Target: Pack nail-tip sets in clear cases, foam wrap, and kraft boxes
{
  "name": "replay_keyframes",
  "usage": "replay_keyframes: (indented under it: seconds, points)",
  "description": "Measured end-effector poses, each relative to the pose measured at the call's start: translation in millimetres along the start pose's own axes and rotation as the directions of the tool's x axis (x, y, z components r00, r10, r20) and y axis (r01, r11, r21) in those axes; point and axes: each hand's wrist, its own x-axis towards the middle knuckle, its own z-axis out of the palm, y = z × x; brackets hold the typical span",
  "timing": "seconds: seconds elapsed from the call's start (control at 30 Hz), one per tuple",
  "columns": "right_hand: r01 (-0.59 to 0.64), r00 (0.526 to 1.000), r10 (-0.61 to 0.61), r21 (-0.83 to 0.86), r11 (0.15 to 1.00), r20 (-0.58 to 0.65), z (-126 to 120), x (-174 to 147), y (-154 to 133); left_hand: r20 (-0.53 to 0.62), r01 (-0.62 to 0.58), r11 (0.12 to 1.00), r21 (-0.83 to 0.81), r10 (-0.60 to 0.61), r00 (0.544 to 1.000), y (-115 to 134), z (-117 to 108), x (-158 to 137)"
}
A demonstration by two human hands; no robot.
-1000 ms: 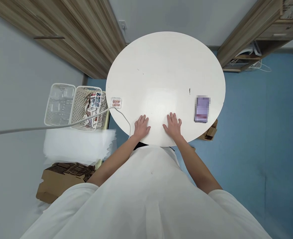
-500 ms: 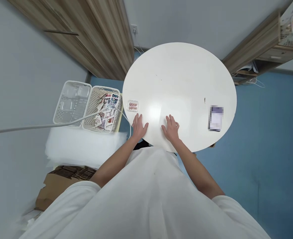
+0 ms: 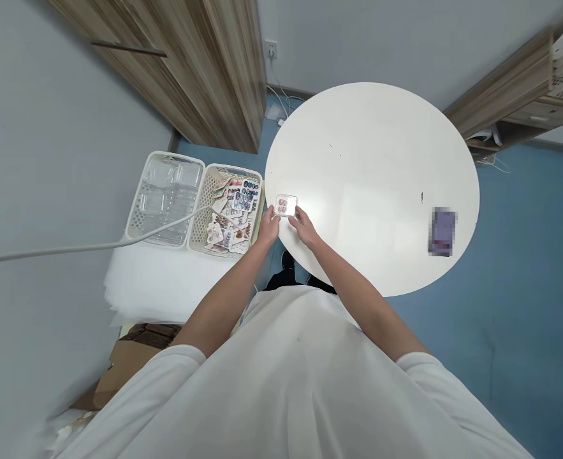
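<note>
A small clear case of pink press-on nails (image 3: 282,205) is held between both hands at the left edge of the round white table (image 3: 372,146). My left hand (image 3: 268,226) grips its left end, fingers closed around the side. On the right end, my right hand (image 3: 304,226) pinches the case with thumb and fingers. Glare covers the right part of the lid, so some nails are hidden.
Left of the table, one white basket (image 3: 199,210) holds several cards of nails and another basket (image 3: 132,217) holds clear plastic cases. A cable (image 3: 94,243) crosses above them. White sheets (image 3: 157,287) and a cardboard box (image 3: 123,370) lie nearer. A pixelated phone-like object (image 3: 442,233) rests at the table's right.
Both hands, earlier flat and spread on the table, have moved forward and closed on the nail case. My view has shifted left, so the table sits farther right.
</note>
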Motion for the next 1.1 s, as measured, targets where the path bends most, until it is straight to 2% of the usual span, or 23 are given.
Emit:
replay_keyframes:
  seconds: [0.1, 0.27, 0.47, 0.67, 0.87, 1.1]
  points:
    - [-0.016, 1.0, 0.016, 0.006, 1.0, -0.004, 3, -3, 3, 0.006, 0.084, 0.99, -0.113, -0.084, 0.996, 6, -1, -5]
    - [-0.016, 0.996, 0.02, 0.051, 0.999, -0.083, -19, -28, 14, 0.051, 0.077, 0.983, -0.166, -0.069, 0.996, 21, 15, -24]
    - [0.014, 0.97, -0.02, -0.027, 1.0, -0.241, -72, -70, 40, 0.175, -0.039, 0.985, -0.17, 0.069, 0.982, 41, 55, -49]
    - [0.018, 0.949, -0.054, -0.118, 0.993, -0.311, -139, -118, 81, 0.354, -0.184, 0.973, -0.141, 0.223, 0.908, 62, 101, -79]
    - [0.044, 0.94, -0.137, -0.288, 0.957, -0.312, -183, -149, 112, 0.454, -0.294, 0.953, -0.076, 0.295, 0.841, 70, 140, -112]
    - [0.09, 0.962, -0.18, -0.384, 0.919, -0.204, -193, -159, 136, 0.406, -0.359, 0.93, 0.075, 0.3, 0.863, 65, 159, -139]
